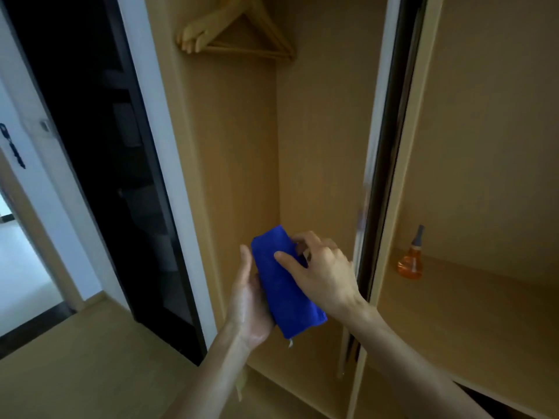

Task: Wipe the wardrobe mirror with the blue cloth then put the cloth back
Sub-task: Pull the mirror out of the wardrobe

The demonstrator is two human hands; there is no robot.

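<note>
A folded blue cloth (282, 285) is held in front of the open wardrobe compartment (317, 146). My left hand (249, 300) cups the cloth from the left and below. My right hand (320, 267) rests on top of it, thumb and fingers pinching its upper right edge. A small white tag hangs from the cloth's lower corner. A sliding door edge (378, 176), seen side-on, stands just right of my hands; its mirror face is not visible from here.
Wooden hangers (239, 34) hang at the top of the compartment. An orange bottle (412, 258) stands on the shelf (472, 313) in the right section. A dark doorway (99, 164) lies to the left, with wood floor (90, 373) below.
</note>
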